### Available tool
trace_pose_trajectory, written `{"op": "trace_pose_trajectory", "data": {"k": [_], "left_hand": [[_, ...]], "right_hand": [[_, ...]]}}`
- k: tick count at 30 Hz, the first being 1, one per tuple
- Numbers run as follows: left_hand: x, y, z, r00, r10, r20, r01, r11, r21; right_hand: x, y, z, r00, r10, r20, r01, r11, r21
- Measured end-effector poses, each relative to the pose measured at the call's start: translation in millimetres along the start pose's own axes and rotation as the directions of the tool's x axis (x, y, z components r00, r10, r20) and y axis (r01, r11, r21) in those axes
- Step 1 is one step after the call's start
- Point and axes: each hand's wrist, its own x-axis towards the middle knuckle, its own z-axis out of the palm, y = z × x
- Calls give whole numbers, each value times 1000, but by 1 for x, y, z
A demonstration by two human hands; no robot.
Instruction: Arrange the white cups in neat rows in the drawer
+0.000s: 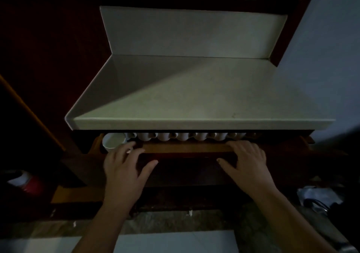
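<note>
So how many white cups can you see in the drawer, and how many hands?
white cups: 8 (1 open side up at the left end, 7 in a row; more may hide under the countertop)
hands: 2 (left hand, right hand)
Total: 10

Both hands lie flat on the wooden drawer front (pixel 185 148): left hand (pixel 124 167) near its left end, right hand (pixel 247 163) toward its right. White cups (pixel 183 136) line the gap under the countertop's (pixel 194 96) front edge.
</note>
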Motion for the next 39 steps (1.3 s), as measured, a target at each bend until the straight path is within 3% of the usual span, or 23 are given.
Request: {"op": "trace_pose_trajectory", "data": {"k": [2, 3, 4, 6, 9, 12, 16, 33, 38, 39], "left_hand": [[-24, 7, -9, 960, -271, -78, 247, 942, -227], [-36, 10, -10, 894, -440, -77, 390, 853, -348], [-44, 13, -10, 813, -580, -45, 505, 742, -440], [-49, 10, -1, 690, -722, 49, 634, 571, -521], [-33, 3, 19, 683, -713, 155, 667, 524, -529], [-16, 11, 33, 683, -707, 184, 661, 493, -565], [0, 16, 42, 690, -709, 145, 652, 522, -550], [80, 15, 67, 723, -677, 138, 616, 542, -571], [69, 4, 68, 730, -669, 139, 620, 562, -548], [65, 0, 70, 737, -655, 163, 602, 528, -599]], "right_hand": [[-30, 11, 2, 967, 235, -100, -207, 951, 230], [-43, 16, 3, 921, 377, -102, -321, 880, 350], [-51, 22, 6, 859, 508, -65, -429, 783, 450], [-52, 31, 11, 747, 660, 79, -584, 594, 553], [-38, 36, 18, 711, 667, 220, -646, 497, 580], [-26, 32, 29, 709, 667, 229, -644, 481, 595], [-9, 31, 38, 694, 683, 227, -646, 453, 615], [74, 37, 57, 741, 651, 163, -573, 488, 658], [66, 45, 59, 747, 637, 190, -600, 524, 604], [64, 49, 60, 748, 629, 210, -606, 520, 602]]}}
